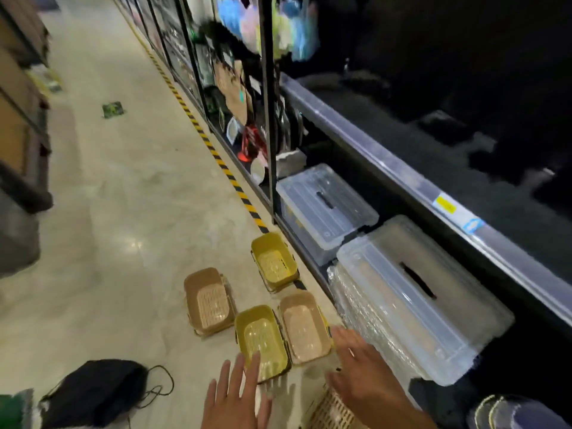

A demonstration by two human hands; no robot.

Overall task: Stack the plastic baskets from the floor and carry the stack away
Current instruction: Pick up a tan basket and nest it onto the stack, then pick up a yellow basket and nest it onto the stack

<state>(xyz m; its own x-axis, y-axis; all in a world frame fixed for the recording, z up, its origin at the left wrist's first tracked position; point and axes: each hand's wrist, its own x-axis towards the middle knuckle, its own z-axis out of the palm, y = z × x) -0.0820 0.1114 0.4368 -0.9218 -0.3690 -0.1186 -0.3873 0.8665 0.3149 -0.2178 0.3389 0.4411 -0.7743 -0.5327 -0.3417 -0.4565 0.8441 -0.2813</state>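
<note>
Both hands empty, fingers spread — left hand (236, 394), right hand (360, 363) — over lower-centre floor baskets (261, 340); likely light, stiff, nestable plastic, grab by rims.

There is only the one view, from the person's head, pitched forward and down along a shop aisle. It looks over both open hands, left hand (235, 397) and right hand (365, 370), near the bottom edge, onto the floor (123, 212) close below. The shelving (402, 168) runs along the right (its lines bowed by the wide lens).
</note>
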